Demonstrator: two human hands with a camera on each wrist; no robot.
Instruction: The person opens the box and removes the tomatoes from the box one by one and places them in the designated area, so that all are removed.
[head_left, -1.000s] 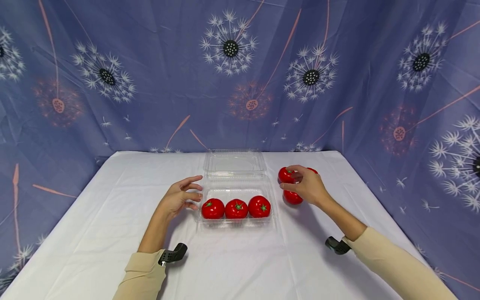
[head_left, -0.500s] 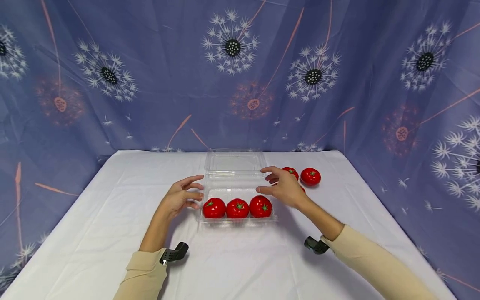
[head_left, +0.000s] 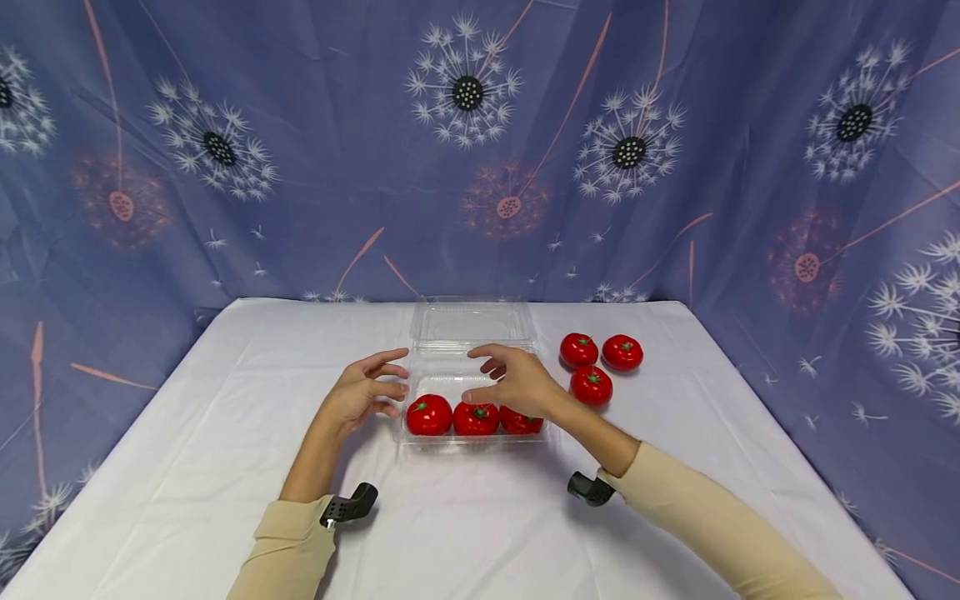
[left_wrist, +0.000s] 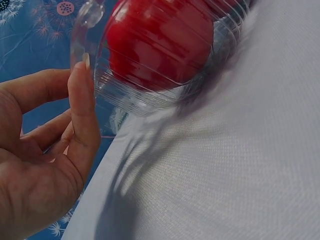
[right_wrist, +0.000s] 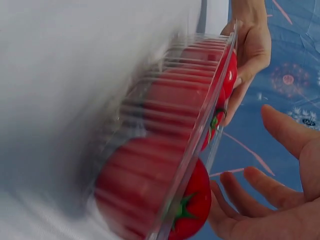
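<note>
A clear plastic clamshell box (head_left: 480,442) lies with its lid (head_left: 472,323) folded back. Along its front sit three red tomatoes with green stems, among them the left tomato (head_left: 429,415). My left hand (head_left: 356,396) stays at the box's left side, fingers loosely bent; in the left wrist view the thumb (left_wrist: 82,107) is against or very near the rim. Over the box hovers my right hand (head_left: 517,385), fingers spread and holding nothing, partly covering the middle and right tomatoes. The right wrist view shows those fingers (right_wrist: 270,187) apart beside the tomatoes.
To the right of the box, three more tomatoes lie close together on the white cloth: a back one (head_left: 579,350), a right one (head_left: 622,352) and a front one (head_left: 591,386). A blue dandelion-print curtain (head_left: 322,167) hangs behind and at both sides.
My right hand has moved left from the loose tomatoes to above the box, carrying nothing, so those three tomatoes now show fully. The left hand and the box have stayed in place.
</note>
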